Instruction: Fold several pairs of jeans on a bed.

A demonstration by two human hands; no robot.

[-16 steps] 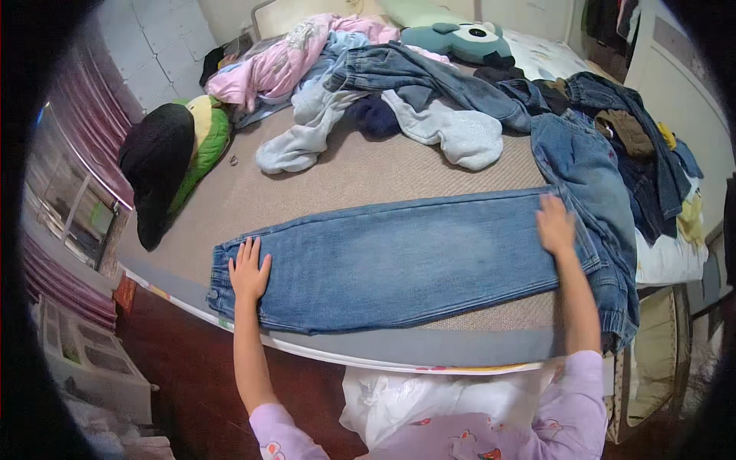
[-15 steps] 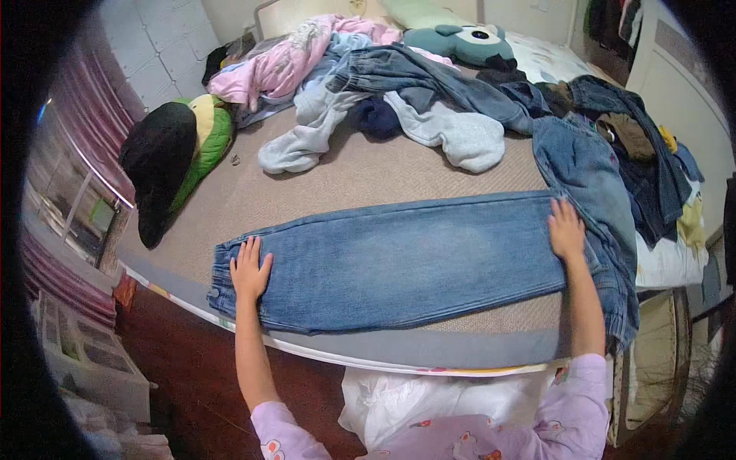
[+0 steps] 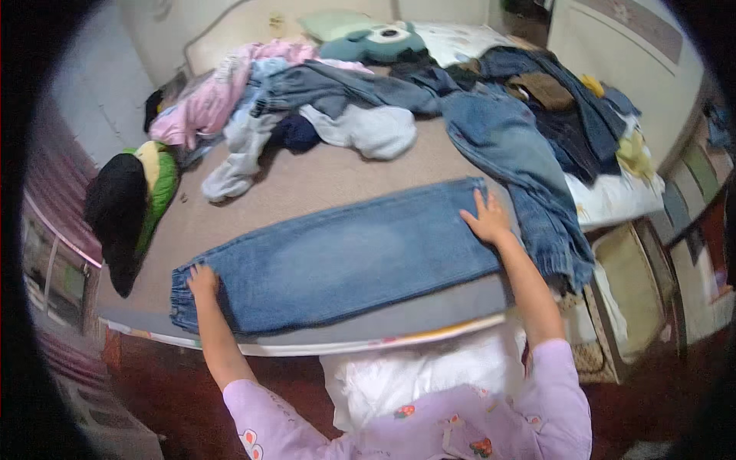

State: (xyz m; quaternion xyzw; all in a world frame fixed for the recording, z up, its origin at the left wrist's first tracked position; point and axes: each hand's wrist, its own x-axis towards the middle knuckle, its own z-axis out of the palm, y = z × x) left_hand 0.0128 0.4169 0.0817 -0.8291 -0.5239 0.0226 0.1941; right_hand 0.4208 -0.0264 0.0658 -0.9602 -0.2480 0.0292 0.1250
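Two hands on a pair of jeans laid along the bed's near edge

At the far left of the bed point(image 3: 429, 175) sits a plush point(image 3: 161, 184), black, green and cream, leaning on the mat. Past it, farther back, a pink cloth point(image 3: 203, 103) lies in a crumpled heap.

Nearer me, the jeans point(image 3: 337, 257) stretch across the mat in a long, flat strip, slanting slightly up toward the right. The left hand point(image 3: 203, 281) rests on them just beside the gathered end; its fingers are bent and a little blurred, so I can't tell whether they pinch the denim or only press on it.

Behind the middle of the strip, well apart from it, lie a navy bundle point(image 3: 295, 134) and a pale grey garment point(image 3: 376, 132). A blue-green plush point(image 3: 368, 47) sits at the back. Below the bed's edge, a white bag point(image 3: 422, 376) bulges beside the person's lilac top point(image 3: 422, 429).

The right hand point(image 3: 486, 218) lies on the jeans near their right end, its fingers and thumb spread apart. Just beyond it, a second pair point(image 3: 521, 161) trails toward the near edge, with a brown cloth point(image 3: 546, 90) and a yellow cloth point(image 3: 635, 157) farther right.
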